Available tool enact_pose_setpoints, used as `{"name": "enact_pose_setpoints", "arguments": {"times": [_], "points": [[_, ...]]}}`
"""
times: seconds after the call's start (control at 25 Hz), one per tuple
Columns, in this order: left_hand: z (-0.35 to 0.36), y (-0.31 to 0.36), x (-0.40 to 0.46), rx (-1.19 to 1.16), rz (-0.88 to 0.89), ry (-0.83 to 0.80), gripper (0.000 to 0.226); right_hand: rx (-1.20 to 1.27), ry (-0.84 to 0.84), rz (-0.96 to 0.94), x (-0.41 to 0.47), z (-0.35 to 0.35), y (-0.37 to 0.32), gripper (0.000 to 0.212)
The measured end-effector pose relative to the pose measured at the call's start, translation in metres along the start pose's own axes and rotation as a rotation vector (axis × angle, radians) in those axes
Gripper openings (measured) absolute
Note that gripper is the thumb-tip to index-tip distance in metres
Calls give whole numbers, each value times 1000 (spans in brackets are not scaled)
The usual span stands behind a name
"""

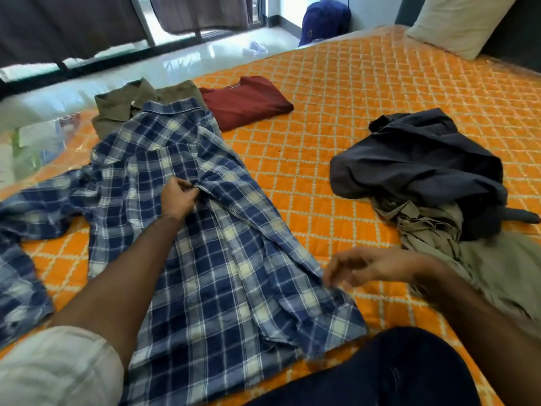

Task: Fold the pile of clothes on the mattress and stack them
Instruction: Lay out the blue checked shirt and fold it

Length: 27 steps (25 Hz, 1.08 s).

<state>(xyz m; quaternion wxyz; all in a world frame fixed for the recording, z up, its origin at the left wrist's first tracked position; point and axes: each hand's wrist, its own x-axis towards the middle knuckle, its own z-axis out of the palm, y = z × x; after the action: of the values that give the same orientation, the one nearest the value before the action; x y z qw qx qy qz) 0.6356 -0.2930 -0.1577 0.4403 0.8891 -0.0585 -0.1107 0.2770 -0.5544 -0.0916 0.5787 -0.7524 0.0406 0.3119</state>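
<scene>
Plaid shirt (205, 244) spread flat on the orange mattress (366, 112), one sleeve trailing off to the left. Left hand (178, 197) pinches the shirt's front edge near mid-chest. Behind it: olive shirt (117, 109), partly under the plaid collar, then folded maroon tee (246, 101) just beside it. Right hand (360, 268) at the plaid hem, blurred; fingers loosely curled, can't tell if it grips cloth. Far right: unfolded pile, dark garment (418, 159) on top of khaki one (433, 227).
</scene>
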Motion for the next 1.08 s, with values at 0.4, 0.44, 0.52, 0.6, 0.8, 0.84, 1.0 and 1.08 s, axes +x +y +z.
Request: {"name": "enact_pose_setpoints", "arguments": {"times": [0.4, 0.44, 0.52, 0.6, 0.8, 0.84, 1.0, 1.08], "points": [[18, 25, -26, -355, -402, -353, 30, 159, 587, 154, 160, -18, -40, 57], [20, 25, -25, -388, -419, -356, 27, 117, 554, 189, 159, -18, -42, 61], [21, 24, -24, -458, -442, -316, 22, 31, 472, 251, 142, -16, -43, 65], [21, 20, -31, -476, -452, -342, 26, -148, 400, 306, 115, -6, -35, 73], [37, 18, -83, -345, -344, -592, 38, -372, 570, 357, 70, 69, -7, 55], [41, 21, -90, -359, -335, -559, 36, -390, 630, 355, 68, 76, -6, 49], [39, 40, -97, -500, -380, -436, 15, -500, 822, 328, 43, 68, -41, 35], [32, 42, -94, -501, -382, -399, 16, -733, 808, 321, 35, 82, -70, 38]]}}
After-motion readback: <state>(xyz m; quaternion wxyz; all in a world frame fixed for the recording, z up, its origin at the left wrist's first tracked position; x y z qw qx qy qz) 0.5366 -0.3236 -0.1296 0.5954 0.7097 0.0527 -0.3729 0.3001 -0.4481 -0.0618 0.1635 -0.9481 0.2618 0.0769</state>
